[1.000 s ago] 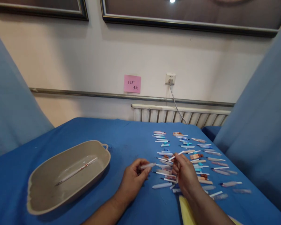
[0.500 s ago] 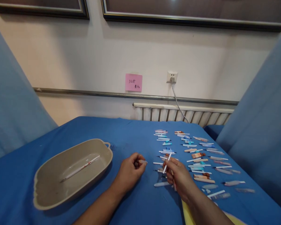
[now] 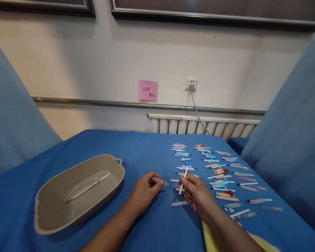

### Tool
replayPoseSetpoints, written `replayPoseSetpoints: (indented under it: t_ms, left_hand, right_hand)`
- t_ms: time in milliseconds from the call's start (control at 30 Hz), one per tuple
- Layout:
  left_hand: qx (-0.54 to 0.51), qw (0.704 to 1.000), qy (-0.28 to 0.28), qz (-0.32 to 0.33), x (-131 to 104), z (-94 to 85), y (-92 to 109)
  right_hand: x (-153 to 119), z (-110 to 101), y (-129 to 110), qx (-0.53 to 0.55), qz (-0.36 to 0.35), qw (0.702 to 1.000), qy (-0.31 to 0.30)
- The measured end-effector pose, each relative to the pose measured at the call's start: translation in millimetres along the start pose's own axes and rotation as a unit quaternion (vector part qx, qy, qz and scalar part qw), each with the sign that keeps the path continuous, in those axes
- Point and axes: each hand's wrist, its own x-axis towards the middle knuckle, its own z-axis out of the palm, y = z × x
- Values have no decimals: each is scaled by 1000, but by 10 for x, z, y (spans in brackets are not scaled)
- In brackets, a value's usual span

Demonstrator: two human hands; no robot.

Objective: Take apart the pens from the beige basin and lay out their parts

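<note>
Near the middle of the blue cloth, my left hand (image 3: 146, 190) has its fingers closed on a small translucent pen part (image 3: 157, 180), which looks like a barrel or cap. To its right, my right hand (image 3: 198, 193) pinches a white pen refill (image 3: 183, 180), tilted with its dark tip down. A reddish piece shows below the right palm; whether it is held I cannot tell. Beside this hand lie a pale pen barrel (image 3: 180, 203) and several loose refills, partly covered by the fingers. A long clear-and-red pen (image 3: 88, 188) rests inside the beige basin (image 3: 55, 229) at left.
Rows of loose pen parts (image 3: 220, 171), in orange, turquoise, blue and clear, cover the table's right side. Something yellow (image 3: 207, 238) lies under my right forearm. Blue curtains (image 3: 294, 115) hang at both sides. A radiator (image 3: 173, 126) stands behind the table.
The translucent part now sticks out further from my left fingers, pointing right. My right hand has shifted slightly left with the refill, which stands a little steeper. The view has moved slightly.
</note>
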Motion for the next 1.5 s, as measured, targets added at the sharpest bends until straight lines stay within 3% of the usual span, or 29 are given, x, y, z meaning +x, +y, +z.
replayPoseSetpoints:
  t_ms: [133, 267, 533, 733, 900, 1067, 1267, 1500]
  left_hand:
    - [-166, 981, -40, -89, -63, 176, -16]
    - [-224, 964, -56, -134, -138, 306, -17]
    - [-227, 960, -94, -131, -144, 353, 8]
    - [-212, 963, -131, -99, -118, 398, -19]
    - [-197, 969, -121, -88, -91, 414, -42]
    - [-183, 971, -118, -96, -42, 372, -2]
    - [-176, 961, -167, -133, -28, 436, -21]
    - [-143, 954, -226, -137, -87, 513, -45]
  right_hand:
    - [-5, 30, 11, 0, -8, 1000, -4]
    - [16, 50, 82, -2, -21, 1000, -3]
    - [14, 120, 94, -47, -40, 998, 6]
    - [-27, 237, 32, -124, -106, 987, 0]
    - [3, 234, 75, -126, -92, 988, -3]
    - [47, 213, 22, -152, -135, 979, 34]
    - [100, 236, -43, -8, -97, 989, 114]
    - [49, 327, -4, 46, -95, 983, 150]
